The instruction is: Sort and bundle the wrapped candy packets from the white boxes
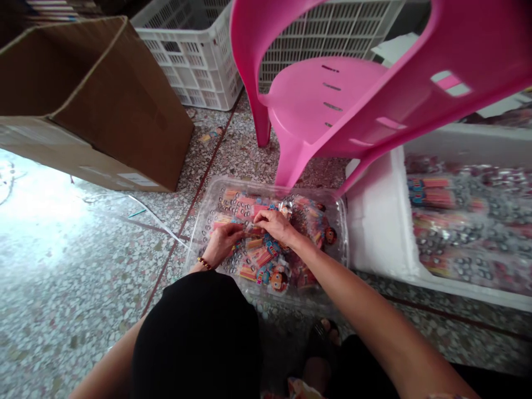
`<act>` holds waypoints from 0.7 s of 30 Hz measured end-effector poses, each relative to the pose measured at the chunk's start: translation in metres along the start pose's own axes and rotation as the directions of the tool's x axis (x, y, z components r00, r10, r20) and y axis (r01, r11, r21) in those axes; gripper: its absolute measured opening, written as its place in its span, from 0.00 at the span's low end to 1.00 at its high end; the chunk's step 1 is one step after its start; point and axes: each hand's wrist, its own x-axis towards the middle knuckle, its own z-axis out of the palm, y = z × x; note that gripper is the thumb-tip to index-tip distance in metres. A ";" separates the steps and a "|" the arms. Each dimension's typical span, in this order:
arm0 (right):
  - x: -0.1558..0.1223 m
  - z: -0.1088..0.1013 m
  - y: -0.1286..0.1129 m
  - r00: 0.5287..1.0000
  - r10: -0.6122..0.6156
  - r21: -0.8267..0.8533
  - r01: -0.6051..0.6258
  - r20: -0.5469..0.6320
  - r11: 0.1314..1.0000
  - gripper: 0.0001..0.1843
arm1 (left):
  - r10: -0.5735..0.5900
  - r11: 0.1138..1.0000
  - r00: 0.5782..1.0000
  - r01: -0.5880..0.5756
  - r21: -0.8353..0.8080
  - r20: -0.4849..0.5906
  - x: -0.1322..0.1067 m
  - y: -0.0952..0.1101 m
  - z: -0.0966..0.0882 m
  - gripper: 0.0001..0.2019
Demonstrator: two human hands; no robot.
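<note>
A shallow clear plastic tray [338,221] sits on the floor in front of me, full of see-through packets with striped pink and yellow sticks and cartoon figures. Over its middle, my left hand [222,243], with a beaded bracelet at the wrist, has its fingers closed on one end of a clear packet [250,228]. My right hand [274,224] pinches the same packet at its other side, thumb and fingers together. Just below them lies another packet [276,279] with a cartoon face. One more cartoon packet [330,235] rests near the tray's right side.
A pink plastic chair [291,122] stands at the tray's far edge. To the right is a white foam box [374,221] holding many packets. An open cardboard box [124,111] and a white plastic crate [199,66] stand at the far left. A white strap [155,216] lies on the floor.
</note>
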 end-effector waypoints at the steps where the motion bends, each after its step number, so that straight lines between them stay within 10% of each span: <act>1: 0.000 0.000 0.000 1.000 0.000 0.000 0.000 -0.001 1.000 0.05 | 0.000 1.000 1.000 0.000 0.020 -0.003 0.000 0.001 0.000 0.18; 10: -0.002 0.004 -0.001 1.000 -0.024 -0.027 0.024 -0.009 0.999 0.04 | 0.087 0.943 0.990 -0.048 0.328 -0.107 0.005 0.014 0.011 0.04; 21: -0.001 0.003 0.005 0.999 -0.001 0.039 0.002 -0.040 0.999 0.03 | -0.015 0.980 0.998 0.027 0.196 -0.066 0.004 0.011 0.009 0.06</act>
